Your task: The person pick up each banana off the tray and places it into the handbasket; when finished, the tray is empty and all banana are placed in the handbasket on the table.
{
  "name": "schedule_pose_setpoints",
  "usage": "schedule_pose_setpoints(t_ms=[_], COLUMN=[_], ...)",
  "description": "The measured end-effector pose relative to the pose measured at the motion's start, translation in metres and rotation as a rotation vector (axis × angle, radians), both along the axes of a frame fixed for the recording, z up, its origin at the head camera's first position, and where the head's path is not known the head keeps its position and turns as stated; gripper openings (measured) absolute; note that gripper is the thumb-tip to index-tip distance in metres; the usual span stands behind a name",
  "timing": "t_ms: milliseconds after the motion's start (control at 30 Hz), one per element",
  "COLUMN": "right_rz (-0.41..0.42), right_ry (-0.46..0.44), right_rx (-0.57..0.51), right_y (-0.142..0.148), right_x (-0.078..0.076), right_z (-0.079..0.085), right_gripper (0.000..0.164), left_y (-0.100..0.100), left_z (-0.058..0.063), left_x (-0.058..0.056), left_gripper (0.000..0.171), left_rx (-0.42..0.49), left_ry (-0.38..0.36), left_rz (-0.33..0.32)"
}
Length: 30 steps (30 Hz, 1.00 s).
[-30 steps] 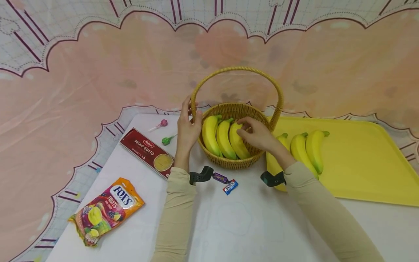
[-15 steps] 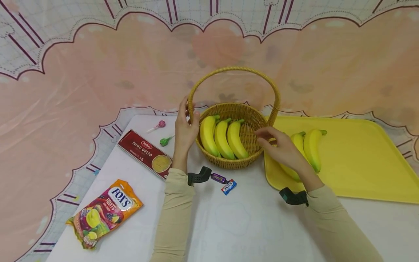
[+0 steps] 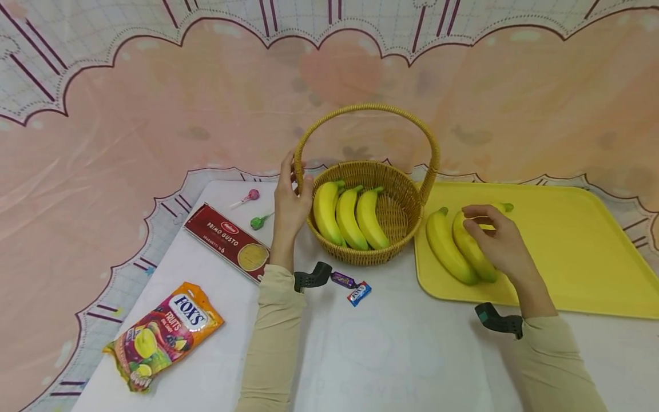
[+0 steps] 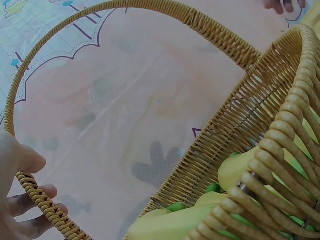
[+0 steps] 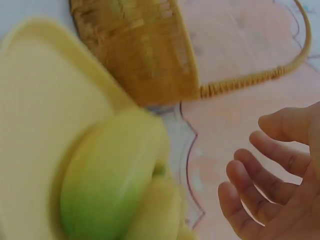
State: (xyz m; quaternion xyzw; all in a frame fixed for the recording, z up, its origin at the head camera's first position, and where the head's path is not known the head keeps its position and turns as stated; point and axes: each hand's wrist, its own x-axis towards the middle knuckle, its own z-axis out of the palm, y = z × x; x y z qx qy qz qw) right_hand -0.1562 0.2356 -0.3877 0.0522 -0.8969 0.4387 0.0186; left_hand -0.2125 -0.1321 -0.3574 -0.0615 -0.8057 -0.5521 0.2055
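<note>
My left hand (image 3: 292, 206) holds the left side of the yellow wicker basket (image 3: 362, 257) by its handle (image 3: 298, 154). In the left wrist view, the thumb (image 4: 31, 159) and fingers lie on either side of that handle. Inside the basket, 3 bananas (image 3: 352, 220) lie side by side, leaning left. Over the yellow tray (image 3: 576, 257) hovers my right hand (image 3: 501, 246), its fingers loosely bent with nothing between them. Several bananas (image 3: 448, 252) lie on the tray's left part below it; the hand partly covers the rightmost one (image 3: 504, 206).
Left of the basket lie a red spaghetti box (image 3: 226, 240), a pink lollipop (image 3: 251, 195) and a green lollipop (image 3: 258, 222). A Fox's candy bag (image 3: 165, 337) is at the front left. Two wrapped candies, purple (image 3: 342, 280) and blue (image 3: 359, 293), lie before the basket.
My right hand has let go of the third banana in the basket and moved right, over the bananas on the tray. The left hand stays on the basket handle.
</note>
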Motion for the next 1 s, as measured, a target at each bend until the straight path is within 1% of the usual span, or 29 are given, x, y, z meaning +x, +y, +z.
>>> schedule_pose_setpoints(t_ms=[33, 133, 233, 333, 400, 567, 700, 833, 900, 1000], right_rz=[-0.018, -0.056, -0.071, -0.074, -0.078, -0.075, -0.058, -0.038, -0.027, -0.014], right_ry=[0.002, 0.014, 0.033, 0.025, -0.009, -0.145, -0.252, -0.327, -0.339, -0.334], right_rx=[0.008, 0.033, 0.048, 0.063, 0.076, 0.108, 0.153, 0.179, 0.171, 0.157], right_y=[0.004, 0.014, 0.023, 0.028, 0.031, 0.037, 0.044, 0.050, 0.052, 0.055], right_x=[0.001, 0.004, 0.006, 0.006, 0.006, 0.004, 0.001, 0.000, 0.001, 0.003], right_z=[-0.002, -0.007, -0.013, -0.018, -0.020, -0.025, -0.029, -0.031, -0.032, -0.032], right_gripper=[0.046, 0.047, 0.048, 0.052, 0.058, 0.077, 0.085, 0.086, 0.085, 0.082], left_y=[-0.001, -0.002, -0.002, -0.002, -0.002, -0.002, -0.001, 0.000, 0.000, -0.001], left_z=[-0.003, -0.004, -0.004, -0.004, -0.004, -0.004, -0.005, -0.005, -0.005, -0.005], left_x=[-0.003, -0.004, -0.004, -0.004, -0.004, -0.004, -0.005, -0.005, -0.004, -0.004], left_gripper=[0.056, 0.056, 0.056, 0.056, 0.057, 0.058, 0.057, 0.056, 0.056, 0.056], left_rx=[-0.006, -0.008, -0.009, 0.002, 0.007, 0.011, -0.001, -0.024, -0.031, -0.033], left_ry=[0.006, 0.011, 0.009, -0.003, -0.010, -0.015, -0.016, -0.005, 0.000, 0.000], left_rz=[0.004, 0.005, 0.004, -0.001, -0.001, 0.000, 0.006, 0.010, 0.012, 0.019])
